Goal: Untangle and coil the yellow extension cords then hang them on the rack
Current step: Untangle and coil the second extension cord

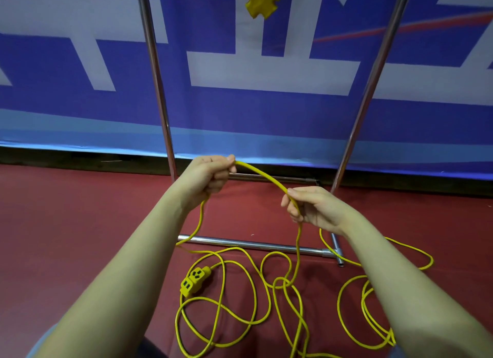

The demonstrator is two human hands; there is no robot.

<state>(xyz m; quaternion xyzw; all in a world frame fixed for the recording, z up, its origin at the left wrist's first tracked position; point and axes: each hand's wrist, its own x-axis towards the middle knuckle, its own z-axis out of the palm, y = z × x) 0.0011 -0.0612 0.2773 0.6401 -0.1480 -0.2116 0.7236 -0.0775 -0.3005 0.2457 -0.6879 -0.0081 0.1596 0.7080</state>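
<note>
Head view, one entry: left hand, fingers curled round a yellow extension cord; right hand, thumb and fingers pinching the same cord a little lower and to its side; a short arch of cord spans between the two hands, unsupported, neither taut nor sagging much.

Below both hands: the rest of the cord, loose overlapping loops on the red floor; one strand drops from each hand into the heap; a yellow multi-outlet socket end lies under the left forearm; further loops trail out beyond the right forearm.

Beyond the hands: chrome rack, two uprights and floor bars; above the hands, at the top edge, a yellow plug hanging, seemingly from a cord already up there, though the rail is out of sight.

Handling, as judged: cord light, supple, with enough spring to hold its curl; jacket likely smooth but grippable; loops cross and may snag if pulled hard; best held along the bare run, feeding hand over hand toward the heavier socket end.
</note>
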